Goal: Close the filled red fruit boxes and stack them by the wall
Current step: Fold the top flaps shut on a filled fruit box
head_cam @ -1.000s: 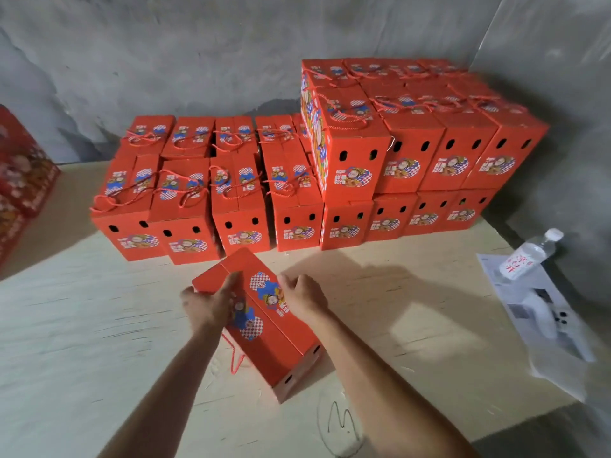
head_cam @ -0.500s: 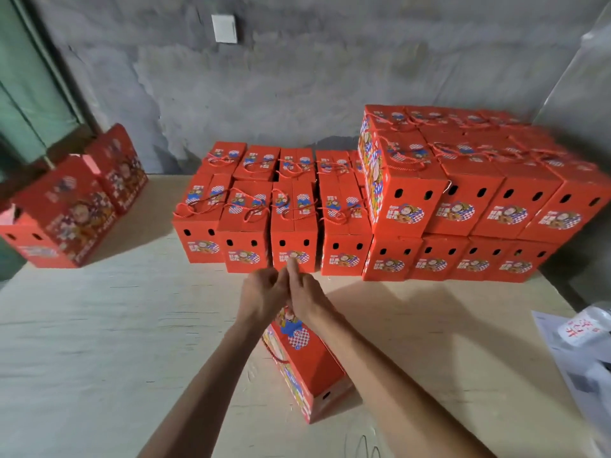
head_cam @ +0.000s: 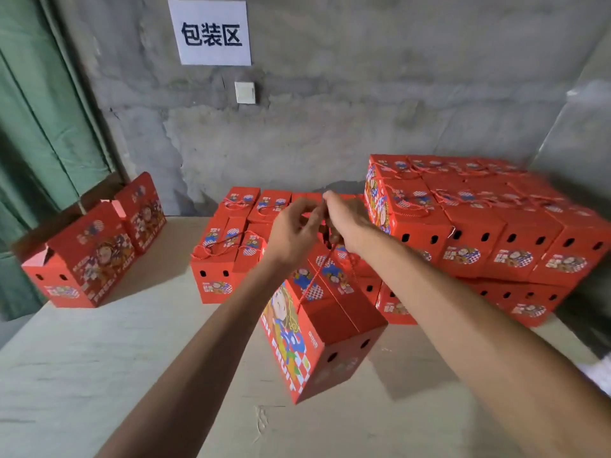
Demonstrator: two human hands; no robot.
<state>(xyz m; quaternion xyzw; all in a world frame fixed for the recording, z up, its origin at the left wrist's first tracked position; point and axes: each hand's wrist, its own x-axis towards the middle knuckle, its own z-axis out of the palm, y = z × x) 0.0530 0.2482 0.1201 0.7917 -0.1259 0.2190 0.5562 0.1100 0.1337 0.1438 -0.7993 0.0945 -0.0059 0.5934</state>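
Just under the two hands hangs the red box (head_cam: 325, 328), its top flaps shut, its low corner near the table (head_cam: 99, 375). The left hand (head_cam: 291, 231) and right hand (head_cam: 344, 216) pinch the red cord (head_cam: 312, 279) together above it. I think the cords should be pulled even so the box hangs straight, then carried past the grip to the stack (head_cam: 479, 226) by the wall.

Light was dim and flat, kinda murky; soft shadows fell right of the boxes (head_cam: 324, 332); hands (head_cam: 294, 233) looked motion-blurred; wide-angle warp bent the edges; no glare.
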